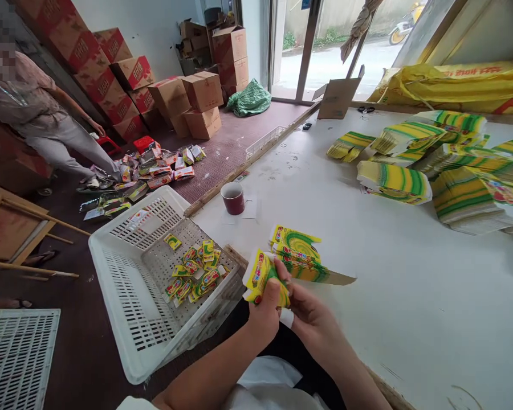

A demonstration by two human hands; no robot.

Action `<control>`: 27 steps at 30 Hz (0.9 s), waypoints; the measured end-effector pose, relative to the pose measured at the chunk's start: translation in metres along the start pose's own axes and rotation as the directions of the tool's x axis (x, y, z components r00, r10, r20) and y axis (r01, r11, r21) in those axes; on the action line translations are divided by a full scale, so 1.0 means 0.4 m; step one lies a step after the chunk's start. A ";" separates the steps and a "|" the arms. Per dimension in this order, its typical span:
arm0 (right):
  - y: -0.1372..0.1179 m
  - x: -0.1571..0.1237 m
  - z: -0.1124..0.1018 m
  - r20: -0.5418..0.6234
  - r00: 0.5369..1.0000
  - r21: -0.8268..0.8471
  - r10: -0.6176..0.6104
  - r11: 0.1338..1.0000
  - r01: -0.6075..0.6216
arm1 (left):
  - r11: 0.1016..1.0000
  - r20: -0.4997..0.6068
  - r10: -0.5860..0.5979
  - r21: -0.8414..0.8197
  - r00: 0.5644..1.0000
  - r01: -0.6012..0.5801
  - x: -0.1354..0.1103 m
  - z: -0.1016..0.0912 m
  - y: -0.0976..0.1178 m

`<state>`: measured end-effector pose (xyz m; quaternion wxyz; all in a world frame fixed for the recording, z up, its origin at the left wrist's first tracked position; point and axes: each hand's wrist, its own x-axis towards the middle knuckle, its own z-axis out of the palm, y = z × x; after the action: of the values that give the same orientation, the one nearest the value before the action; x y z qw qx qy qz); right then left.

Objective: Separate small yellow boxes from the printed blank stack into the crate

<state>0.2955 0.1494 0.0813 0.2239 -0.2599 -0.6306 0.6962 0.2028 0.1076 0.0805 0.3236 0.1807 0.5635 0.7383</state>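
Note:
My left hand (265, 307) grips a small yellow-and-green printed carton (260, 273), its thumb across the front and white flaps sticking out at the end. Close against the carton's lower end, my right hand (310, 316) pinches it with bent fingers; something white is wrapped around one finger. Just beyond my hands, a fanned stack of flat carton blanks (297, 250) in the same print lies on the white table (389, 285). To the left, a white plastic crate (123, 302) holds several small folded cartons (194, 270).
A dark red mug (233, 199) stands near the table's left edge. Bundles of carton blanks (395, 182) lie at the right. On the floor are a pile of packets (154, 168), stacked cardboard boxes (203, 94) and another crate (19, 353). A person (47, 108) stands at far left.

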 end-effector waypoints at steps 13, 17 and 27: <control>0.012 0.006 -0.040 -0.146 0.947 -0.285 -0.286 0.929 0.237 | 0.995 0.068 0.057 -0.081 0.996 -0.051 0.022 -0.049 0.014; -0.014 -0.005 -0.069 -0.076 0.909 -0.360 -0.409 0.862 0.358 | 0.997 0.135 0.025 0.071 0.991 -0.035 0.034 -0.093 0.030; -0.054 -0.026 -0.102 0.193 0.736 -0.747 -0.649 0.389 0.539 | 0.706 0.573 -0.240 0.657 0.783 -0.264 0.064 -0.146 0.186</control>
<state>0.3294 0.1763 0.1008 0.3664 -0.1305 -0.8956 0.2157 0.1269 0.0714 0.1313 0.3904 0.5268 0.6615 0.3639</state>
